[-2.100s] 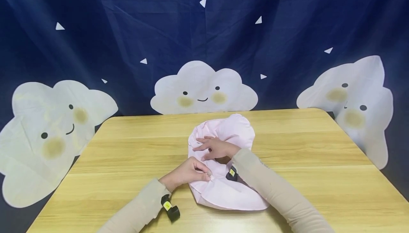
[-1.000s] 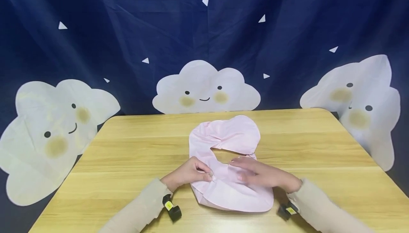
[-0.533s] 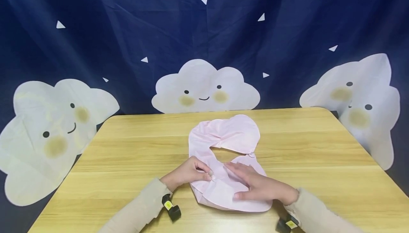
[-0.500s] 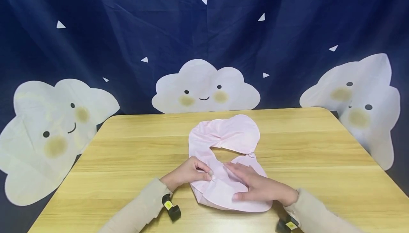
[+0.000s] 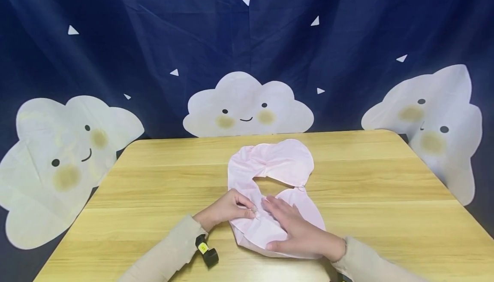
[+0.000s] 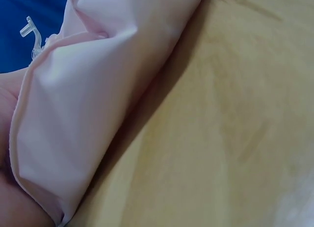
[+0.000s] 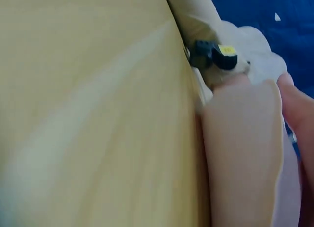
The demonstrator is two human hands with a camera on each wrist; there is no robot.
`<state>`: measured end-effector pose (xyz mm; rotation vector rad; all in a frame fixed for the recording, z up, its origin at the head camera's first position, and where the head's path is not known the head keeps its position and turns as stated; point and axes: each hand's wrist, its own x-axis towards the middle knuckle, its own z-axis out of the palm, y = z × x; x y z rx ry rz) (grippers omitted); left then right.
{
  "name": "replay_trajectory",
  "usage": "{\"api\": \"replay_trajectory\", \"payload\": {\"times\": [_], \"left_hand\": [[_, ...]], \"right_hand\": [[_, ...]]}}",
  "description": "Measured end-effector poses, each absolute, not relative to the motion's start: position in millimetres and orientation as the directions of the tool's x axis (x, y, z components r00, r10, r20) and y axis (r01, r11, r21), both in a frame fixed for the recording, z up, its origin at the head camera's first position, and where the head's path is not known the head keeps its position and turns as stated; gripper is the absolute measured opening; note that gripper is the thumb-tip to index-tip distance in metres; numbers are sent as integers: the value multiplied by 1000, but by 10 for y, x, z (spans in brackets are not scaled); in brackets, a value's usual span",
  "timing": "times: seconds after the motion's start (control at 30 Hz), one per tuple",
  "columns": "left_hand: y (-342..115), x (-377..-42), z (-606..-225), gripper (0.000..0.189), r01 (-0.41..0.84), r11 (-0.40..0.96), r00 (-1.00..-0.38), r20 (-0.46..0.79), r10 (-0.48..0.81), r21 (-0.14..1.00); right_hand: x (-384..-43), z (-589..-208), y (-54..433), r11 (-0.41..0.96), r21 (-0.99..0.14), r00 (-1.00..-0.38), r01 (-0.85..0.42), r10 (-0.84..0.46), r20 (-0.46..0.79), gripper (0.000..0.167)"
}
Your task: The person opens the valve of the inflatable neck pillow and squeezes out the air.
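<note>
A pale pink inflatable neck pillow (image 5: 289,159), slack and wrinkled, lies on the table with its opening in the middle. At its left side, my left hand (image 5: 221,210) pinches a small whitish piece between thumb and fingertip. My right hand (image 5: 299,230) lies flat over the pillow's near lobe, fingers fairly straight and thumb spread. In the left wrist view, a clear plastic valve with its plug (image 6: 32,33) sticks up from the pink material (image 6: 78,109). The right wrist view has the near lobe (image 7: 243,153) beside the right hand (image 7: 299,109).
The pillow rests on a wood-grain table (image 5: 166,162). Behind it hangs a dark blue curtain (image 5: 208,28) printed with smiling clouds. A black wrist camera (image 5: 208,254) hangs under the left sleeve.
My right hand has left the pillow's far-left part, come back to the near lobe and slid a little left across it. The left hand keeps its pinch in place.
</note>
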<state>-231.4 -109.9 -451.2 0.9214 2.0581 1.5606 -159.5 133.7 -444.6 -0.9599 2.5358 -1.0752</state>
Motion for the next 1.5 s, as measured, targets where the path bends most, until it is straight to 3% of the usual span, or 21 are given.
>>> {"api": "replay_trajectory", "payload": {"times": [0.67,1.5], "left_hand": [[-1114,-2344,-4598,16,265,148,-690,80,719,953],[-1105,-2329,-4584,19,247,151,-670,56,740,957]], "right_hand": [[-1520,-4491,1044,680,-573,-835,-459,-550,17,92],[-1516,-4465,1018,736,-478,-820,-478,-569,-56,78]]}}
